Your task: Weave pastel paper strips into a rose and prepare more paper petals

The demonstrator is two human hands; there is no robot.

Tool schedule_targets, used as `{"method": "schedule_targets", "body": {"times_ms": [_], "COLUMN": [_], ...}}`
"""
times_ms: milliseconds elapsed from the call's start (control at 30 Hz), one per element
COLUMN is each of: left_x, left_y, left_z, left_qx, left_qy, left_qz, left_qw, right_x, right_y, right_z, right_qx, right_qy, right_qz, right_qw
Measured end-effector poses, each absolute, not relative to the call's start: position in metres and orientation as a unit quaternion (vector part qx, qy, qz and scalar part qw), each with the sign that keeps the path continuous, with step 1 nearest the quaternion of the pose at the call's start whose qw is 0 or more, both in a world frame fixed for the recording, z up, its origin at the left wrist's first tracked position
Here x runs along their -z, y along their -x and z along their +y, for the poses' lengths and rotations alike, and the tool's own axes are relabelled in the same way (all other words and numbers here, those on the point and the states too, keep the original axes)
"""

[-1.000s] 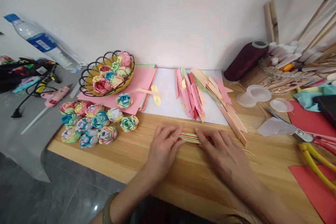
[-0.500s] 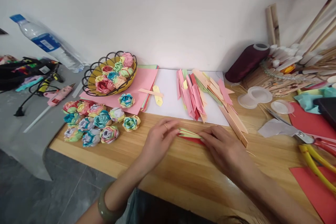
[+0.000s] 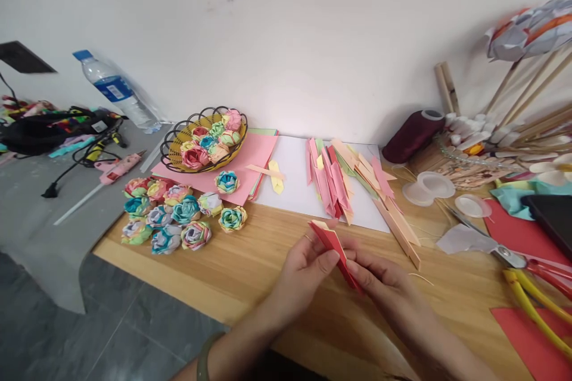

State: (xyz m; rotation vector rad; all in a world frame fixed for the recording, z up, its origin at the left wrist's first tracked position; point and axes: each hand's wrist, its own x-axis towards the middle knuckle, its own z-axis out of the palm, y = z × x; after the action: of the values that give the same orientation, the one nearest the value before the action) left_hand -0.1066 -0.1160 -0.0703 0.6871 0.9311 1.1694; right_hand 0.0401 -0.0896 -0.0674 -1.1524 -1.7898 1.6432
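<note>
At a wooden table (image 3: 250, 262) crowded with craft supplies, you lift a stack of folded paper strips (image 3: 335, 247) clear of the surface, red side toward the camera, its far end tilted up and away from you. Across the back of the table lie a white sheet (image 3: 292, 181) and a pink sheet (image 3: 250, 161), with a pile of loose folded strips (image 3: 348, 181) fanned over the white one. A wire basket (image 3: 203, 141) of paper roses stands on the pink sheet; more roses (image 3: 172, 214) cluster in front of it on the wood. A water bottle (image 3: 117, 92) leans at far left, a dark thread spool (image 3: 413, 134) lies at the right.

Your left hand (image 3: 308, 271) pinches the stack near its middle, thumb on the red face, fingers behind. Your right hand (image 3: 384, 283) closes on its near, lower end. Both hands are clamped on paper, and the stack runs slantwise between them, just above the table edge.

Judged from this, you are at the gathering stage: the strips are collected and squared in the hands. The next move likely calls for keeping the layers aligned under a firm pinch while one hand shifts, since a loose hold could let the strips fan apart.
</note>
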Motion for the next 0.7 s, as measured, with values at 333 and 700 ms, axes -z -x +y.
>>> {"method": "schedule_targets", "body": {"times_ms": [333, 700], "left_x": [0.076, 0.073], "left_y": [0.099, 0.097], "left_z": [-0.122, -0.124], "left_qx": [-0.578, -0.59], "left_qy": [-0.313, -0.287], "left_qz": [0.294, 0.232], "left_qw": [0.694, 0.718], "right_x": [0.073, 0.078], "right_y": [-0.03, -0.037], "right_z": [-0.11, -0.122], "right_qx": [-0.27, -0.09], "right_qy": [0.43, 0.445], "right_qz": [-0.792, -0.829], "right_qw": [0.338, 0.327]}}
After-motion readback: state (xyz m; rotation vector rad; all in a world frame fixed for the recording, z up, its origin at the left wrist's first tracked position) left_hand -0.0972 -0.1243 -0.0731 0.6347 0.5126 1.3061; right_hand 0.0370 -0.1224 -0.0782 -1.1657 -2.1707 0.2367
